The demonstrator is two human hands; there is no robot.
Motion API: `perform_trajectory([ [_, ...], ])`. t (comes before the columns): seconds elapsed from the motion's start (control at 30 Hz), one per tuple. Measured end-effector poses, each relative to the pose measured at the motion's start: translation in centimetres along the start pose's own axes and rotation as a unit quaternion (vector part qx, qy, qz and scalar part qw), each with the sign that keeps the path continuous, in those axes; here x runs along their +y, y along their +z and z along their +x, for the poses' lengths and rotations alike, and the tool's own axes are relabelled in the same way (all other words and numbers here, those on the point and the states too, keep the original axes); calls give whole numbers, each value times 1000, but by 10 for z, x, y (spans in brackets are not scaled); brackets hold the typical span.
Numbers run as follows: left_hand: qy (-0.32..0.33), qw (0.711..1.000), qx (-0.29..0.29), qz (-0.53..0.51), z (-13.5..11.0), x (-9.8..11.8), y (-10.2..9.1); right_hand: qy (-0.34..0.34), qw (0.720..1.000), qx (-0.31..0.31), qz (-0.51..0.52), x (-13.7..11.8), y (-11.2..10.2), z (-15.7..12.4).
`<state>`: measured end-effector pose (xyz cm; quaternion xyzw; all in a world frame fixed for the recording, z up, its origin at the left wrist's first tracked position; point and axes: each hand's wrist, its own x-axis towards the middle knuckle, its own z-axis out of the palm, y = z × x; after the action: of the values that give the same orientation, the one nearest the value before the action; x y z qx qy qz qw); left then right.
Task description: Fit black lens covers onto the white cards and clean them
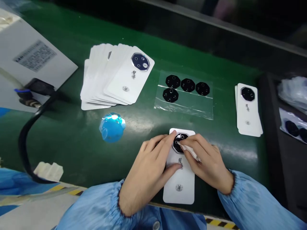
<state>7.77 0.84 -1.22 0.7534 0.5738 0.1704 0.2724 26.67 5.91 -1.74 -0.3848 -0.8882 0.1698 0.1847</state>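
Head view: a white card (179,182) lies on the green mat (72,150) close to the person, its long axis pointing away from them, with a black octagonal lens piece (178,143) at the far end. The left hand (148,166) clamps the card between fingers and thumb, apparently to stop it sliding, while the right hand (203,156) pinches a white scrap (189,151) against the lens piece. Beyond lie a fanned stack of cards (115,75) and a plastic sleeve of black octagons (183,94)

On the workbench (72,153), a fanned stack of phone-back cards (117,76) lies left of a bag of octagonal lens covers (184,110), a shorter stack (248,111) lies right of it, and a single card (178,188) lies in front.
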Motion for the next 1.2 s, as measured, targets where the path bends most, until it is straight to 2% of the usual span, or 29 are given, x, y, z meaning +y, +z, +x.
perform_trajectory([
  [0.27,10,1000,20,-1,-1,0,0,-38,994,-17,-103,-5,0,1],
  [0.43,16,999,29,2,-1,-1,3,-109,982,-42,-152,-8,-7,5],
  [0.53,14,1000,20,7,-2,-1,2,-125,980,-47,-149,-9,-10,9],
  [0.77,14,1000,7,25,-1,0,0,-77,991,-47,-97,-3,-5,7],
  [0.83,14,999,8,29,-1,0,0,-39,997,-38,-49,-2,-5,6],
  [0.9,14,999,10,32,-1,-1,1,27,999,11,36,-2,-7,5],
  [1.0,13,999,11,33,0,-2,1,103,983,88,125,-4,-12,2],
  [1.07,12,999,12,34,0,-2,1,112,980,96,132,-5,-15,-3],
  [1.2,10,999,15,38,1,-2,0,95,987,60,116,-3,-14,-17],
])
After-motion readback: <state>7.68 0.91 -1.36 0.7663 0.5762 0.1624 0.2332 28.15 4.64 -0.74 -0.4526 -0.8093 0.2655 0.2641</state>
